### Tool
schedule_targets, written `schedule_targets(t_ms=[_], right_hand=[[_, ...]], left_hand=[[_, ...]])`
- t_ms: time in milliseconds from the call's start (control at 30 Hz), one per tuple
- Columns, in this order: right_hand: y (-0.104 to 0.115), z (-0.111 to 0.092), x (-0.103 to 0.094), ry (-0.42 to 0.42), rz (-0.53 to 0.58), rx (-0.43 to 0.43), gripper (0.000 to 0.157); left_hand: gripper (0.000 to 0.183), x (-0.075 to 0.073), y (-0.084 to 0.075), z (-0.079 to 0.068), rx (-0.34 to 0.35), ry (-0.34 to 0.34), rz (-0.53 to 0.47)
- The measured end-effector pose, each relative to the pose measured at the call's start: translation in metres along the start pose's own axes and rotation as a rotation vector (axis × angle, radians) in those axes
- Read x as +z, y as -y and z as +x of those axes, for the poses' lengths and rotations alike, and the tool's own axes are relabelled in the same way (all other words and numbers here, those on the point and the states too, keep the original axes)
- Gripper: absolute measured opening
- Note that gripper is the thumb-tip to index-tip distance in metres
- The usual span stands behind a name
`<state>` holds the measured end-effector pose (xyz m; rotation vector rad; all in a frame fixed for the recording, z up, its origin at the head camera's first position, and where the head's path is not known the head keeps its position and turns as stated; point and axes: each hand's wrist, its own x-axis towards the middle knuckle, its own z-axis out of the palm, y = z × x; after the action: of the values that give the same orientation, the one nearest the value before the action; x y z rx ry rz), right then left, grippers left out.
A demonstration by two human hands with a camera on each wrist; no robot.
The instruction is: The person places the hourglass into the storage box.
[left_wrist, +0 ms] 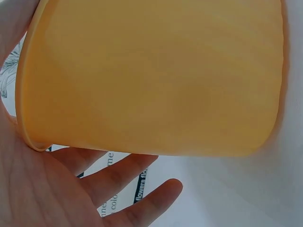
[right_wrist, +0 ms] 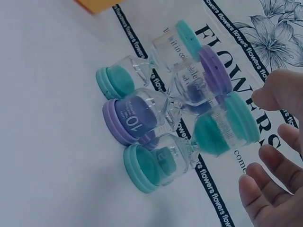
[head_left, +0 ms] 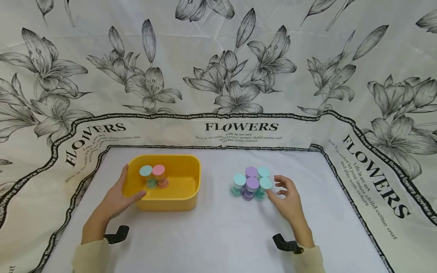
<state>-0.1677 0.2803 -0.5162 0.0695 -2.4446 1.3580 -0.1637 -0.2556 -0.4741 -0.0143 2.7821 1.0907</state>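
A yellow bin (head_left: 167,204) stands at left on the white table. My left hand (head_left: 116,199) rests at its near left corner, thumb across the rim, with the other fingers straight and spread along the outside in the left wrist view. Two small sand timers stand inside, a teal-topped one (head_left: 146,171) and a pink one (head_left: 159,171). To the right, several teal and purple sand timers stand in a tight cluster. My right hand (head_left: 288,197) is beside the nearest teal timer (head_left: 264,185), its thumb tip close to the cap (right_wrist: 244,118) and its fingers apart, gripping nothing.
A white cloth (head_left: 218,235) covers the table, with a black-lettered border (head_left: 239,131) along the back and sides. Behind hangs a flower-printed cloth (head_left: 235,94). The left (head_left: 117,234) and right (head_left: 286,243) wrists each carry a black camera mount.
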Motion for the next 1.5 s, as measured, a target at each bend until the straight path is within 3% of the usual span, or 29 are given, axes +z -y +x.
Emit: schedule_targets(t_ms=[300,1500], right_hand=[[-0.011,-0.004,0.005,0.03,0.008,0.158,0.052],[-0.011,0.001,0.02,0.094,0.063,0.256,0.055]], left_hand=[[0.121,0.002,-0.002,0.001,0.019,0.009,0.025],[0.119,-0.003,-0.001,0.0,0.014,0.014,0.052]])
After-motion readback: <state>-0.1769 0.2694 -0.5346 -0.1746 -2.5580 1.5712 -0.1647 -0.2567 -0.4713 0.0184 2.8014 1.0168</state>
